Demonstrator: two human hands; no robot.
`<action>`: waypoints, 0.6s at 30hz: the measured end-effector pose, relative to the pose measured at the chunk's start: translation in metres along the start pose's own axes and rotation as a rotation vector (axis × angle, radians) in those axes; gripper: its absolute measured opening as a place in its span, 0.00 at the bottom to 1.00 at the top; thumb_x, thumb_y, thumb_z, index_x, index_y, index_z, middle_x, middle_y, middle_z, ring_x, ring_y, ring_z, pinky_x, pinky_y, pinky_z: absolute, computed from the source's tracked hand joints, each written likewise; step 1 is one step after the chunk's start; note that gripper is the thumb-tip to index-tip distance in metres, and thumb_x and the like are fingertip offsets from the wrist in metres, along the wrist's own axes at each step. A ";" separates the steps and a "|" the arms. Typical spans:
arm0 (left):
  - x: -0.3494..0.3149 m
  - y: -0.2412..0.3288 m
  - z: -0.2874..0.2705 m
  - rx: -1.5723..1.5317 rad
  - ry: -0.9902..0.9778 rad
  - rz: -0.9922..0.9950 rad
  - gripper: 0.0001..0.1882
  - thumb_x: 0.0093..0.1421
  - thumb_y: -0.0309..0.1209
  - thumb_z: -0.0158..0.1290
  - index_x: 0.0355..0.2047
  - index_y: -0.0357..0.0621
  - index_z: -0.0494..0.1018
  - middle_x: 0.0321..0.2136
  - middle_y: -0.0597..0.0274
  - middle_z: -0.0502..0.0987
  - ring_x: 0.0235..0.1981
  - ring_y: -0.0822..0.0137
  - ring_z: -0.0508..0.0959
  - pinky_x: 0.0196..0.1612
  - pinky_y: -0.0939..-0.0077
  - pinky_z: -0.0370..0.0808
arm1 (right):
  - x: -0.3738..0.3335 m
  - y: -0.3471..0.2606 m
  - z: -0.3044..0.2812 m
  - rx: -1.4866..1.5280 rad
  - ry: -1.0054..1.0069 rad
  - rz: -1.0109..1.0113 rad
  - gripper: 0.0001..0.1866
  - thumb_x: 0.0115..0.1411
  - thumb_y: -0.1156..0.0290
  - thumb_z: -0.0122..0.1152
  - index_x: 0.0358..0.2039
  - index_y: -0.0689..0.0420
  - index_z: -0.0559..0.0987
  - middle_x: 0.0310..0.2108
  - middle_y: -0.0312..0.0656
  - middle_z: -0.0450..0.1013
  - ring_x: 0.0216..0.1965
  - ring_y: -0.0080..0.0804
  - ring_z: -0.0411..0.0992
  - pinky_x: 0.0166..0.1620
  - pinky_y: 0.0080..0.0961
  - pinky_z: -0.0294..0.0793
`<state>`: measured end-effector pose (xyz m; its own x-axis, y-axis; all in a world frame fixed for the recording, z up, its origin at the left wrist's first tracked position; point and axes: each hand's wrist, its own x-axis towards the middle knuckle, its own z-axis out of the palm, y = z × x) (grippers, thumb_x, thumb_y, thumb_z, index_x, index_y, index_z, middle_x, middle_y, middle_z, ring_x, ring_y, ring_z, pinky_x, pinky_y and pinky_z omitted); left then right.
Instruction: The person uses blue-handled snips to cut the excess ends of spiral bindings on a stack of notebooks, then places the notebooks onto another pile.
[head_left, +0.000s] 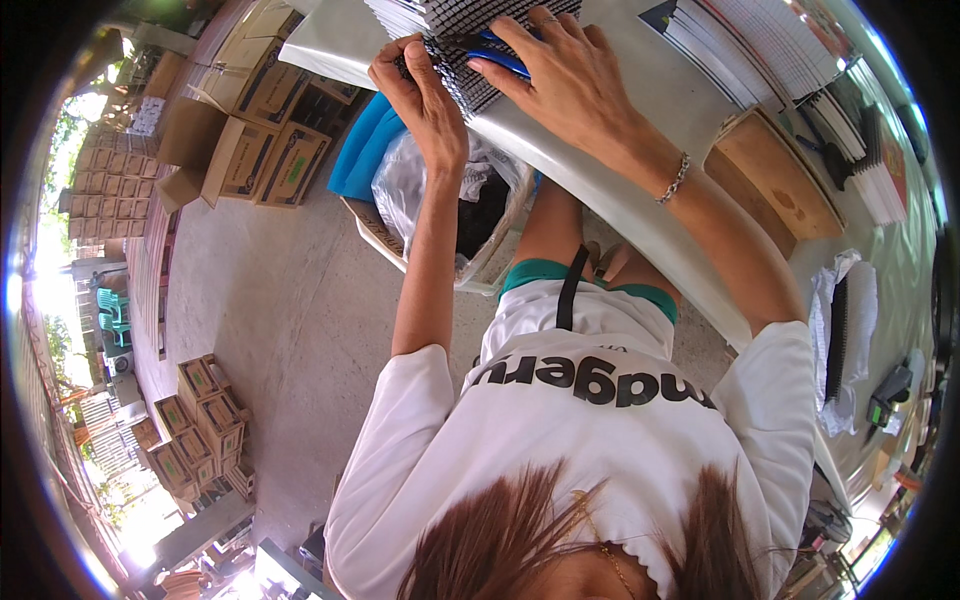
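At the table's edge stands a stack of spiral-bound notebooks [475, 88] with dark coil spines. My right hand [570, 85] is closed round a blue-handled hand tool [503, 62], its head against the coils; whether it is pliers or cutters I cannot tell. Beside it, my left hand [425, 105] is at the near left corner of the stack, thumb and forefinger pinched together at a coil end. What lies between those fingertips is too small to make out.
Below the white table [590, 165] stands a bin lined with clear plastic [400, 185], a blue cloth [362, 150] over its side. More bound notebooks [745, 50] and a wooden box [775, 175] lie to the right. Cardboard boxes [265, 165] are stacked at the left.
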<state>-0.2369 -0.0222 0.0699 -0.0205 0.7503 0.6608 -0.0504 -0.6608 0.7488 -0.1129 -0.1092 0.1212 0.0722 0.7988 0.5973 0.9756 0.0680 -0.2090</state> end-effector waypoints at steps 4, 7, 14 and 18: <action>-0.002 0.004 -0.001 0.008 -0.009 -0.027 0.22 0.70 0.48 0.41 0.45 0.39 0.66 0.40 0.62 0.66 0.44 0.72 0.64 0.52 0.74 0.60 | 0.001 -0.002 0.003 -0.009 0.007 -0.024 0.25 0.62 0.51 0.54 0.50 0.60 0.73 0.48 0.56 0.68 0.49 0.50 0.66 0.53 0.46 0.64; -0.003 0.005 -0.003 0.008 -0.013 -0.041 0.22 0.70 0.48 0.41 0.46 0.39 0.66 0.40 0.62 0.66 0.44 0.72 0.64 0.53 0.74 0.60 | -0.001 -0.003 -0.006 0.007 0.003 -0.004 0.25 0.62 0.52 0.54 0.49 0.59 0.73 0.48 0.56 0.68 0.49 0.50 0.66 0.52 0.47 0.64; -0.002 -0.001 -0.004 0.012 -0.004 -0.016 0.21 0.70 0.48 0.43 0.47 0.40 0.65 0.39 0.64 0.65 0.42 0.73 0.65 0.51 0.76 0.61 | -0.002 -0.001 0.004 -0.022 0.053 -0.011 0.24 0.61 0.52 0.55 0.48 0.59 0.73 0.45 0.55 0.69 0.49 0.49 0.67 0.52 0.48 0.64; -0.001 -0.014 -0.006 0.026 -0.024 0.013 0.20 0.69 0.47 0.44 0.46 0.40 0.65 0.38 0.65 0.65 0.40 0.74 0.64 0.48 0.78 0.63 | 0.005 0.008 0.014 0.016 0.019 -0.003 0.24 0.61 0.52 0.55 0.48 0.58 0.73 0.45 0.55 0.70 0.49 0.49 0.67 0.52 0.47 0.65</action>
<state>-0.2423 -0.0136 0.0590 0.0028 0.7413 0.6712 -0.0247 -0.6709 0.7411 -0.1075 -0.0961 0.1117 0.0736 0.7871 0.6124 0.9724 0.0798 -0.2194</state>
